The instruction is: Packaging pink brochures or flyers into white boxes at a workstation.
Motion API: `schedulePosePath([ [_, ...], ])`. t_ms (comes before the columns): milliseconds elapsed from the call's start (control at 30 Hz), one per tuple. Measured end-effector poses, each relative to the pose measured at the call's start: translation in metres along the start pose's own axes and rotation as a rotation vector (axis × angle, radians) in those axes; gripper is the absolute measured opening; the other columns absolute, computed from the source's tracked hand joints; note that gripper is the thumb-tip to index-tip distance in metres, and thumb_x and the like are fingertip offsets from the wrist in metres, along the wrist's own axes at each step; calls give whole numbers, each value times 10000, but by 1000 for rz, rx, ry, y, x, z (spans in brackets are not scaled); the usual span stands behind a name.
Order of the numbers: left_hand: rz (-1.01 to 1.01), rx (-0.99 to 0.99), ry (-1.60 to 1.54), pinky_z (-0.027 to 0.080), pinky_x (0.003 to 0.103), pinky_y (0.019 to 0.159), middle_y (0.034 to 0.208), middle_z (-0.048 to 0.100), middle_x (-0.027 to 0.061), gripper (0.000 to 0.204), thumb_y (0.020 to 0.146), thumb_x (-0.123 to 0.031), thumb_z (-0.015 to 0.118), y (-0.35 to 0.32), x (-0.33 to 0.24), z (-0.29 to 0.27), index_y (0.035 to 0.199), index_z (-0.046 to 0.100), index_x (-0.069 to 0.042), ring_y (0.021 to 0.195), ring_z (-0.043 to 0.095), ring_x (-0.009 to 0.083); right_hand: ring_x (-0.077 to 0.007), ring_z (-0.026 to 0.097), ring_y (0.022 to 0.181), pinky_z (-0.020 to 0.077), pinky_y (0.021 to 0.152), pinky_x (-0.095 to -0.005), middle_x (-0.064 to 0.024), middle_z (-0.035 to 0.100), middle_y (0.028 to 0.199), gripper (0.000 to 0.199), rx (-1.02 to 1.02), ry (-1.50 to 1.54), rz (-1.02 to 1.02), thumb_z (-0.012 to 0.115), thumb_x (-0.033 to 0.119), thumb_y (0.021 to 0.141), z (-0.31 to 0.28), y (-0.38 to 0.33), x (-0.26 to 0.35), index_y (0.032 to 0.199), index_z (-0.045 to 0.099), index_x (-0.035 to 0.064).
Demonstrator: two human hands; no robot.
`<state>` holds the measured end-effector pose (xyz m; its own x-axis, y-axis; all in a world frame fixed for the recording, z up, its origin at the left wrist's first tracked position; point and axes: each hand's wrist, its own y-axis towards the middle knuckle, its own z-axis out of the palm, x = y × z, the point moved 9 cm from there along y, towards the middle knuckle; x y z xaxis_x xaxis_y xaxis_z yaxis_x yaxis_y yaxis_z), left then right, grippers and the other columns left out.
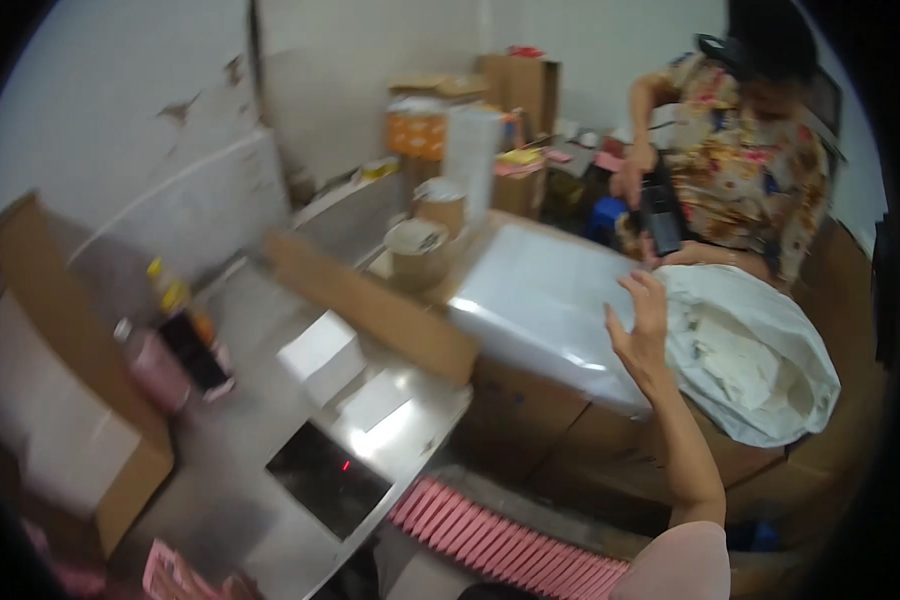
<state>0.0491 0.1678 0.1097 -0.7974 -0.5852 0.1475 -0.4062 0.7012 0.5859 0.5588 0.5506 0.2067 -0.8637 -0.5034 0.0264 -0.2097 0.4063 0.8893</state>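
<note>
My right hand (643, 328) reaches out over the near side of a white plastic-wrapped package (540, 285), fingers spread and nothing held. Just to its right lies an open white sack (810, 385) with pale contents. At the lower left edge, my left hand (198, 582) is partly cut off and blurred, closed on a flat pink piece (157, 562). Between my hands, a dark square panel (330, 480) with a small red light lies on the metal table (240, 530). A white box (323, 357) and a flat white piece (376, 400) are beyond it.
Pink pieces (500, 540) stand in a long row below the table edge. A co-worker (740, 170) opposite holds a black device (660, 210). A cardboard flap (370, 305), a tape roll (416, 250), a phone (194, 352) and an open carton (135, 490) surround the table.
</note>
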Motion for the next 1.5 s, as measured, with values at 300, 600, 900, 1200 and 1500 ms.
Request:
schedulePosePath([
  [300, -379, 590, -53, 91, 625, 1164, 1608, 219, 181, 792, 861, -430, 646, -73, 84, 90, 1543, 320, -196, 1470, 169, 435, -371, 581, 1060, 479, 905, -423, -201, 564, 1163, 316, 192, 383, -39, 711, 20, 755, 52, -35, 175, 1060, 627, 13],
  [600, -157, 282, -301, 162, 534, 1181, 1597, 224, 189, 828, 852, -369, 656, -53, 93, 44, 1531, 293, -65, 1465, 177, 426, -352, 569, 995, 478, 850, -431, -178, 583, 1023, 350, 469, 297, -59, 758, 286, 784, 171, -89, 300, 965, 664, 2],
  [900, -263, 251, -307, 350, 503, 1021, 1240, 465, 213, 606, 848, -225, 692, -73, 163, 82, 1386, 468, -59, 1151, 434, 397, -328, 603, 853, 476, 725, -464, -122, 601, 832, 120, 443, 317, -180, 637, 165, 862, 168, -123, 337, 838, 659, 50],
  [1200, -290, 188, -265, 322, 527, 1053, 1312, 448, 217, 561, 864, -279, 691, -69, 132, 67, 1358, 519, -76, 1229, 410, 412, -269, 579, 934, 447, 790, -400, -96, 648, 944, 127, -107, 495, 57, 681, 115, 839, 127, 15, 308, 938, 741, 62],
  [1500, -338, 254, -206, 310, 556, 1062, 1336, 425, 254, 490, 902, -277, 645, -79, 130, 88, 1341, 546, -82, 1254, 393, 416, -237, 565, 974, 416, 791, -399, -36, 640, 967, 192, 173, 240, -449, 705, 127, 791, 199, 0, 355, 977, 750, 107],
])
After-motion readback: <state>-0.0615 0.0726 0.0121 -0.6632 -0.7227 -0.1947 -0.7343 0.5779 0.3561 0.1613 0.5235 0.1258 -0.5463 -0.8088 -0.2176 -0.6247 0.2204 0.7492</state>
